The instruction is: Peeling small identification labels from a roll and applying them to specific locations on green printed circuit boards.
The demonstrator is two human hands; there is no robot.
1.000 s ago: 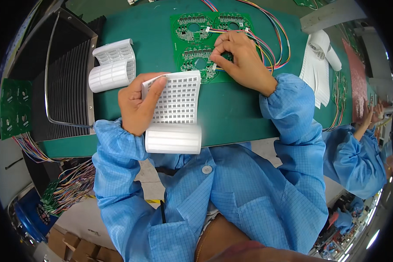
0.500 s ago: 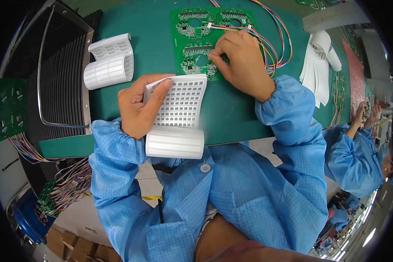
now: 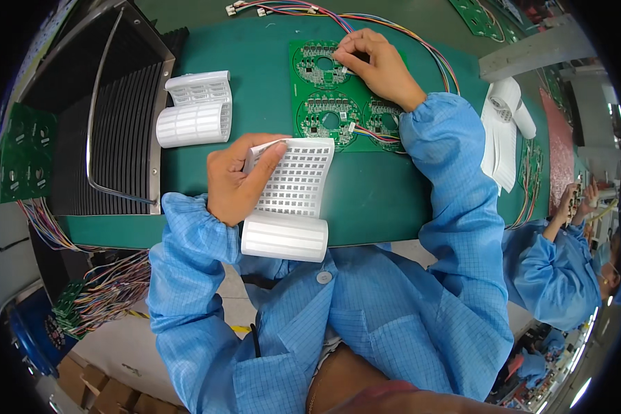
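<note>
My left hand [image 3: 238, 179] is closed on a roll of labels [image 3: 286, 238]. Its loose end, printed with rows of small dark codes, stands up between thumb and fingers. Beyond it lies a green circuit board panel [image 3: 299, 79] with ring-shaped sections full of small parts. My right hand [image 3: 374, 65] is over the upper part of the panel, thumb and fingers pinched at the upper left ring; whatever they hold is hidden. A small white label [image 3: 343, 116] shows on the lower left ring. By it, a white connector [image 3: 352, 127] carries coloured wires rightward. My hand covers the upper right ring.
On the left lies another label roll [image 3: 193, 124] beside a black ribbed metal case [image 3: 121, 131]. Coloured wires [image 3: 366, 17] with white connectors cross the far side. White label strips [image 3: 498, 145] and rolls lie on the right, where a co-worker [image 3: 552, 269] handles a part.
My right hand has moved away from me, from the lower left ring to the upper left one. The lower left label now shows. The whole view has shifted slightly; my left hand keeps its hold.
</note>
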